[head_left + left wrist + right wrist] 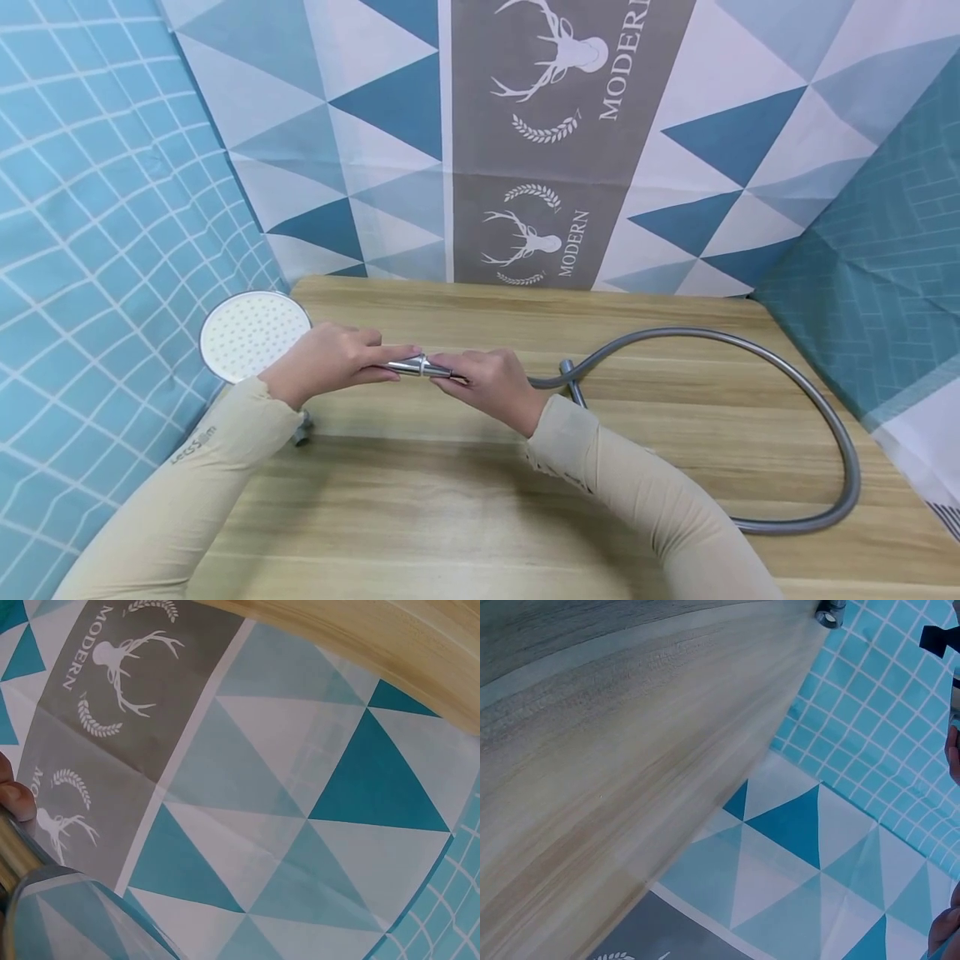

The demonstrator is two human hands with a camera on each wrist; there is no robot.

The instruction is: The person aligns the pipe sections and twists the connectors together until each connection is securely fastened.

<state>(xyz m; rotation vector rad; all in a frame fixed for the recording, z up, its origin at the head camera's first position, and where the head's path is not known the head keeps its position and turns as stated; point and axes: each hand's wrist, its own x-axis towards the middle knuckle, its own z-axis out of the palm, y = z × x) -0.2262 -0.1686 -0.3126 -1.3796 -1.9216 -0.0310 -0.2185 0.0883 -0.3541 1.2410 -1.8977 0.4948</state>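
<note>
My left hand (337, 360) grips the chrome handle of a round shower head (255, 333), whose white nozzle face shows in the head view. Pinched in my right hand (491, 385) is the metal end of a grey shower hose (675, 332). Handle and hose end meet in line between the two hands, at a pale ring (422, 365). At the lower left of the left wrist view, the mirror-like back of the shower head reflects the wall pattern, with fingertips (16, 796) above it. Only bits of fingers (953, 754) show at the right wrist view's edge.
The hose loops across the right side of the wooden table (420, 517). A short chrome rod-like piece (573, 383) lies by it. Near the left sleeve is a small metal fitting (302, 429). Patterned wall sheets (390, 125) enclose the back and sides.
</note>
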